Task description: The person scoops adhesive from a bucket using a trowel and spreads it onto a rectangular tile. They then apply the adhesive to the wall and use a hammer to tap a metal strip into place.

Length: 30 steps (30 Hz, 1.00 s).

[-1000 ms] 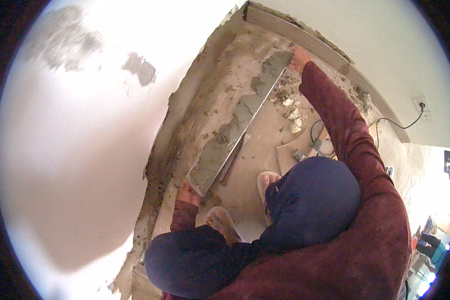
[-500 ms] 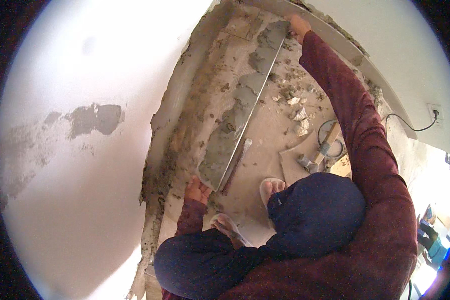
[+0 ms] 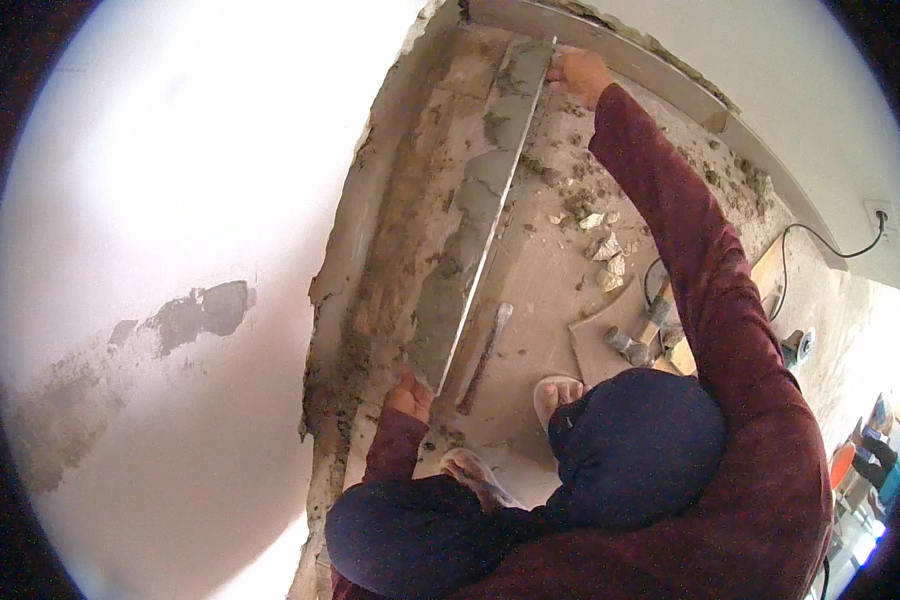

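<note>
A long, narrow slab point(image 3: 482, 205) with a pale straight edge carries uneven grey mortar on its wall-facing side. It runs from near me to the far end of the floor, tilted on its long edge. My left hand point(image 3: 408, 397) grips its near end, fingers on the mortared side and partly hidden. At the far end, my right hand point(image 3: 580, 75) is closed on the slab's pale edge. Just right of the slab lies a chisel point(image 3: 485, 360) on the dusty floor, touched by neither hand.
The white wall point(image 3: 170, 340) on the left has a broken lower edge. Stone rubble point(image 3: 607, 248), a hammer point(image 3: 632, 345) and an angle grinder point(image 3: 798, 347) lie to the right. A black cable point(image 3: 820, 237) hangs from a wall socket point(image 3: 878, 215). My feet point(image 3: 560, 400) are close by.
The slab has tipped more upright and shifted left toward the wall, so its mortared face looks narrower. A wider gap shows between it and the chisel. Both hands keep their hold.
</note>
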Available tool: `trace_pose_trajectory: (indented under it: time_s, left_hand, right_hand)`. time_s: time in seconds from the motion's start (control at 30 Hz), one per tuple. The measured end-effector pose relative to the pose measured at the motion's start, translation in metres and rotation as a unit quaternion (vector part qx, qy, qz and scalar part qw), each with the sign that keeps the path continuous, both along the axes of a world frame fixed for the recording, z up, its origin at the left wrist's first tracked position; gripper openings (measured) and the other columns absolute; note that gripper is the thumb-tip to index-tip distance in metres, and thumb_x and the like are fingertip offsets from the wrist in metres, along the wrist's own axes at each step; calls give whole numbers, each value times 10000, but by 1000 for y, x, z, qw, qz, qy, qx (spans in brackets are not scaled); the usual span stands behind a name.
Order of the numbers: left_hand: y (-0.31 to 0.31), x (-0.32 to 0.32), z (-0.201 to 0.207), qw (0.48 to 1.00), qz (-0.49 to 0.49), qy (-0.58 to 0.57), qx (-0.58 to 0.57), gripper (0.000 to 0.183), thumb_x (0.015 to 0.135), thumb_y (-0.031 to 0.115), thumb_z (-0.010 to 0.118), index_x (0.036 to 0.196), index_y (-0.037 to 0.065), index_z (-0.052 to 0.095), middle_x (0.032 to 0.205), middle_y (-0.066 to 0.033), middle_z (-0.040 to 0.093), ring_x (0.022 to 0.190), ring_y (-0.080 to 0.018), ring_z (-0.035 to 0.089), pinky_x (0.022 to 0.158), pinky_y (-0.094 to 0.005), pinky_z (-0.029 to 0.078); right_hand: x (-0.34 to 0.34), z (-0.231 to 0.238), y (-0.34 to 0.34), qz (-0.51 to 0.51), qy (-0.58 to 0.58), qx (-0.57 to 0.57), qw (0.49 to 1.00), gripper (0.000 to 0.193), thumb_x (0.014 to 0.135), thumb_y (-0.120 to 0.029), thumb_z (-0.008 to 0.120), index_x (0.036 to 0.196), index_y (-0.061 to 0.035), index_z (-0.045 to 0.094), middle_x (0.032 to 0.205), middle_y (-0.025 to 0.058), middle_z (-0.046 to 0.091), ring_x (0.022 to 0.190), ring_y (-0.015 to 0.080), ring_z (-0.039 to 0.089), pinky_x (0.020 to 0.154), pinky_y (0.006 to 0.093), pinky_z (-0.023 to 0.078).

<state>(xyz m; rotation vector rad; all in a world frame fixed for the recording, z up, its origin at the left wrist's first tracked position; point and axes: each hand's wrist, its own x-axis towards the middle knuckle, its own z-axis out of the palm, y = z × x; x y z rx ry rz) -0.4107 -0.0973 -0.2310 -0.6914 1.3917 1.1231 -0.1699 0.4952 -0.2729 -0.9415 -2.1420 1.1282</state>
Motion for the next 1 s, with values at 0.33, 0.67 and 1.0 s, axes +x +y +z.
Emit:
trace_pose_trajectory:
  time_s: [0.33,0.67,1.0]
  left_hand:
    - [-22,-3,-13,998,16,56,35,227,899,257,501,727,113,466,579,38,362,530,-100,360,535,-261,369]
    - [5,4,-5,988,-87,122,35,218,877,311,538,948,105,529,742,19,475,655,-118,460,632,-278,429]
    - [12,0,8,986,-43,147,-71,265,854,315,575,973,84,524,798,-17,499,736,-154,516,633,-293,468]
  right_hand:
    - [-40,-14,-37,32,-134,-14,990,265,911,-138,393,1167,-107,452,1041,27,538,935,228,548,781,411,484]
    - [-16,-20,-41,-111,165,-180,963,379,926,-101,319,1301,-143,354,1146,18,504,962,209,531,849,407,437]
    - [-29,-34,-54,-55,152,-116,980,371,906,-102,354,1275,-137,365,1127,46,513,949,218,525,853,401,440]
